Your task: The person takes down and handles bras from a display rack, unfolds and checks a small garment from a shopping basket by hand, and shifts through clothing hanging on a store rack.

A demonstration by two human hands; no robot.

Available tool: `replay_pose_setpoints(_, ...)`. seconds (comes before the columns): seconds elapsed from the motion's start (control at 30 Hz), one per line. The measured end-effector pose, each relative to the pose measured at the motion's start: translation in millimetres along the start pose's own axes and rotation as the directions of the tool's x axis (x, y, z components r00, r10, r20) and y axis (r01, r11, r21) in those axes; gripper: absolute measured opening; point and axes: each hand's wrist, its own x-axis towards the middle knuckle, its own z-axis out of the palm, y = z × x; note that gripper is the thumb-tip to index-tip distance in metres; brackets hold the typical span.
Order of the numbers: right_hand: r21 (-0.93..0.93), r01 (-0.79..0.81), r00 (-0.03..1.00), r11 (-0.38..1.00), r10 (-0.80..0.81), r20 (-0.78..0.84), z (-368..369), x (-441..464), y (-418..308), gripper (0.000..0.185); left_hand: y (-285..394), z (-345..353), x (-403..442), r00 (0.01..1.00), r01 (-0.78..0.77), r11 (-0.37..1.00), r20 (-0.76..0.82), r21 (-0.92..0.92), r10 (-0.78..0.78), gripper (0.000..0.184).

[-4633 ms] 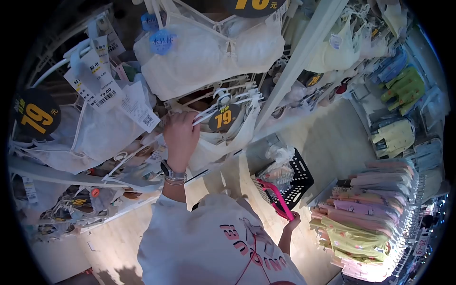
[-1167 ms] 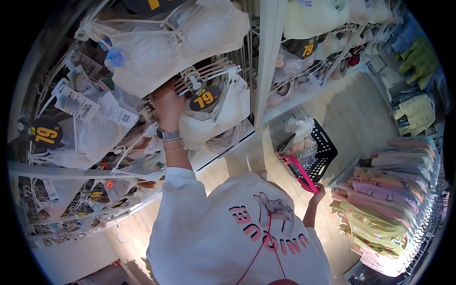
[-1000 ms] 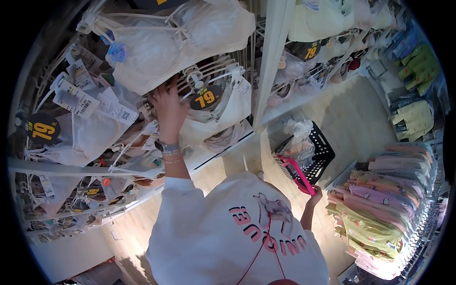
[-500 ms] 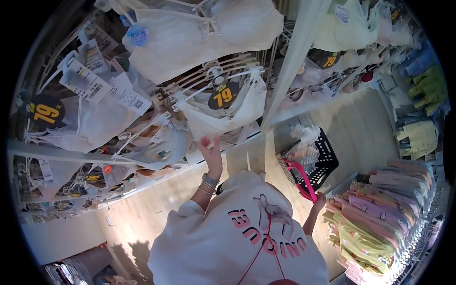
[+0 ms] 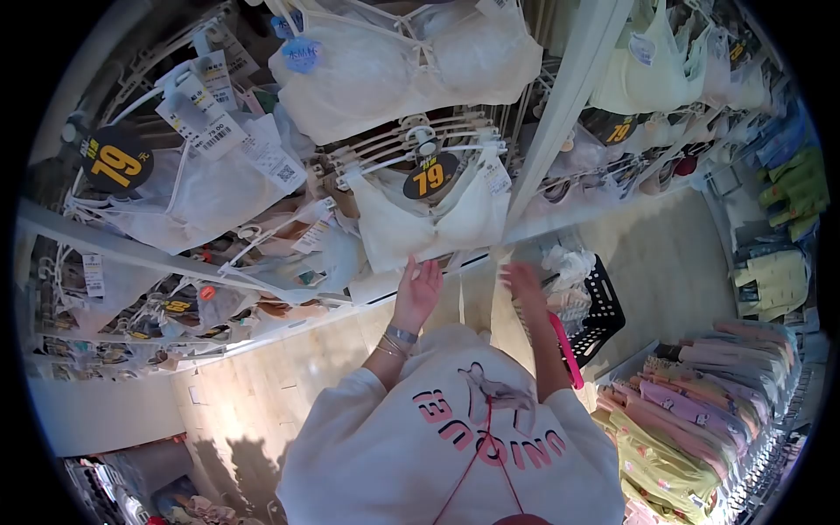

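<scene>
My left hand [image 5: 420,291] is raised palm-up with its fingers spread, just below the lower edge of a white bra [image 5: 411,232] on a hanger. The fingertips are at or very near the fabric; I cannot tell whether they touch it. My right hand [image 5: 522,282] is lifted in front of the basket, slightly blurred, with fingers apart and nothing visible in it. Beside my right forearm is the pink handle [image 5: 567,350] of a black shopping basket [image 5: 602,302]. A white item in clear wrapping [image 5: 567,262] lies in the basket.
A round black 79 price sign [image 5: 430,177] hangs on the white bra's rack. More bras with paper tags [image 5: 206,122] hang at left, and a larger white bra [image 5: 407,61] above. A white post [image 5: 569,105] divides the racks. Folded-over pastel clothes [image 5: 691,411] hang at right.
My right hand has left the basket handle's lower end and come forward and left. My left hand has shifted right, its fingers now spread, and the white bra hangs flatter.
</scene>
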Motion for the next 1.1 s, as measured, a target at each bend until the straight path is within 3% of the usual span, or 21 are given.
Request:
replay_pose_setpoints(0.07,0.218,-0.271,0.951,0.938,0.227,0.209,37,10,6,0.038,-12,13,-18,0.998,-0.049,0.998,0.048,0.051,0.046,0.028)
replay_pose_setpoints(0.17,0.517,-0.417,0.892,0.747,0.229,0.389,57,39,27,0.04,-20,24,-27,0.99,-0.112,0.975,0.107,0.192,0.092,0.029)
replay_pose_setpoints(0.2,0.491,-0.398,0.907,0.775,0.252,0.338,62,50,28,0.04,-18,24,-29,0.986,-0.135,0.958,0.125,0.253,0.107,0.029)
replay_pose_setpoints(0.27,0.436,-0.36,0.93,0.825,0.282,0.235,72,71,25,0.038,-10,16,-26,0.995,-0.071,0.977,0.085,0.2,0.055,0.03)
replay_pose_setpoints(0.37,0.5,-0.442,0.888,0.745,0.287,0.359,80,81,5,0.032,-2,14,-25,0.998,-0.05,0.979,0.051,0.199,0.04,0.033)
replay_pose_setpoints(0.47,0.629,-0.451,0.891,0.633,0.279,0.358,81,93,24,0.029,-3,11,-31,0.998,-0.054,0.982,0.021,0.18,0.051,0.037)
replay_pose_setpoints(0.7,0.702,-0.448,0.891,0.553,0.338,0.302,87,52,20,0.028,-6,-4,-29,0.994,-0.096,0.975,-0.037,0.2,0.105,0.038)
replay_pose_setpoints(0.87,0.677,-0.488,0.873,0.551,0.321,0.368,77,41,14,0.033,-8,5,-13,0.986,-0.167,0.958,0.03,0.234,0.165,0.041)
replay_pose_setpoints(1.1,0.79,-0.361,0.928,0.496,0.106,0.357,83,18,-23,0.038,-20,32,-23,0.976,-0.127,0.986,0.191,0.105,0.105,0.044)
